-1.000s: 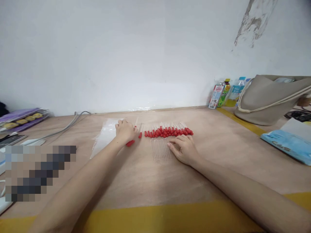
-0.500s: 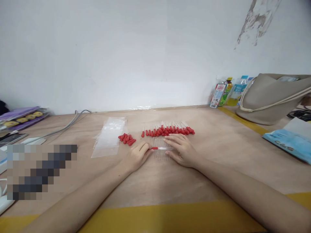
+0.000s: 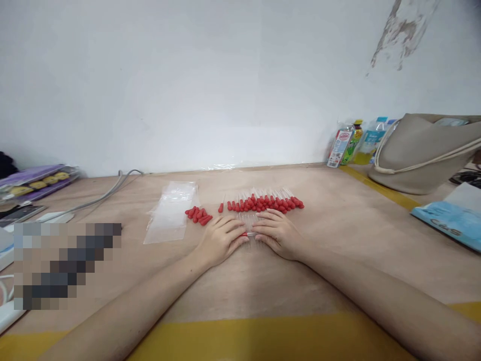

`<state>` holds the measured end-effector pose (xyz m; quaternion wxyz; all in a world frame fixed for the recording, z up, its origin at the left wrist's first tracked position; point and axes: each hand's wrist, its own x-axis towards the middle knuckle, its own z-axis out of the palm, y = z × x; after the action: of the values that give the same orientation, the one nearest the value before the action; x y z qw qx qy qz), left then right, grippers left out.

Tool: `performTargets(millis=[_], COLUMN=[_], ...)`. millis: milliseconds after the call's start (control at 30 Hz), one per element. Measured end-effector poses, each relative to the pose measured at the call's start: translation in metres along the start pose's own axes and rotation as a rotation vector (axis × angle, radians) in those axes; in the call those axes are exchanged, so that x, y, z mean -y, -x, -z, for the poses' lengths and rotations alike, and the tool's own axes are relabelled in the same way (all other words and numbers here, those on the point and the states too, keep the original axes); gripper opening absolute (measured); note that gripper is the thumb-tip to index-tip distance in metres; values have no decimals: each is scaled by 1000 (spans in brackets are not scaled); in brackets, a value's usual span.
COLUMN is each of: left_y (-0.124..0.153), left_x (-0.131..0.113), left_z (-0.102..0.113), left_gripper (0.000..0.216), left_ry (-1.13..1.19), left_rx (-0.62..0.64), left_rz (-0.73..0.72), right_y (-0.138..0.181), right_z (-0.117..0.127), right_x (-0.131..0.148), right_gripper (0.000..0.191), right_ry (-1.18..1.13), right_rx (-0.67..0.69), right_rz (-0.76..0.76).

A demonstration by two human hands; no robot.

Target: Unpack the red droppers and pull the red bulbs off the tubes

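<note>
My left hand (image 3: 221, 241) is closed around a red rubber dropper bulb (image 3: 244, 234), with only its tip showing between thumb and fingers. Facing it, my right hand (image 3: 281, 235) pinches a thin clear glass dropper tube (image 3: 250, 233) whose end meets the bulb. How far the tube goes into the bulb is hidden by the fingers. Under both hands lie several loose clear tubes (image 3: 248, 217) on the table. Just beyond them is a row of droppers with red bulbs (image 3: 268, 203), their tubes pointing at the wall. Left of my left hand sits a small heap of loose red bulbs (image 3: 198, 215).
Clear plastic bags (image 3: 171, 213) lie left of the bulbs. A grey cable (image 3: 101, 196) and a purple package (image 3: 37, 180) are at far left. A drink carton (image 3: 339, 149), bottles (image 3: 370, 145), a beige bag (image 3: 428, 150) and a blue packet (image 3: 447, 223) stand or lie at right.
My left hand has slid right and its fingers now wrap over the bulb. My hands are closer together, and less of the tube shows between them.
</note>
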<state>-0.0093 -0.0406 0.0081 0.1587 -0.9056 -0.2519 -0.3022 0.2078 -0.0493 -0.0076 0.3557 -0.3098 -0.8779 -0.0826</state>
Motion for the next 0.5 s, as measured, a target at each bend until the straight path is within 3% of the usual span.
performTargets(millis=[500], left_y=[-4], left_x=[-3], left_z=[-2], left_gripper=[15], left_ry=[78], left_rx=[-33], left_rz=[-59], right_y=[0], right_z=[-9], right_x=[1], right_gripper=[22], right_ry=[-154], right_rx=[-38], right_rz=[80])
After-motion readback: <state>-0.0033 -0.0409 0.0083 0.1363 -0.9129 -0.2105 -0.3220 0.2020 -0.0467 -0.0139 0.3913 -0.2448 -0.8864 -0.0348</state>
